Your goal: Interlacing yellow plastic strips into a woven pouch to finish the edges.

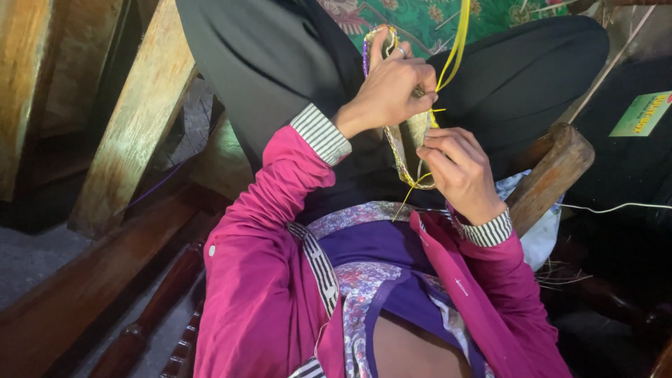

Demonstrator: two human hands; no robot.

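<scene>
Over the lap, both hands clamp a woven strip (404, 150): left hand (388, 91) pinches its upper part, right hand (458, 171) the lower edge, yellow strand (455, 45) running up. Looks light, floppy, likely easily frayed; best gripped at the woven edges.

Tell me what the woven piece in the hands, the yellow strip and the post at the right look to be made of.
Woven piece: probably plaited plastic or straw strips, slightly glossy, with a purple-and-yellow patterned edge. Yellow strip: thin flat band, likely plastic, smooth and bright. Post: wood, worn brown, rounded end showing grain.
</scene>
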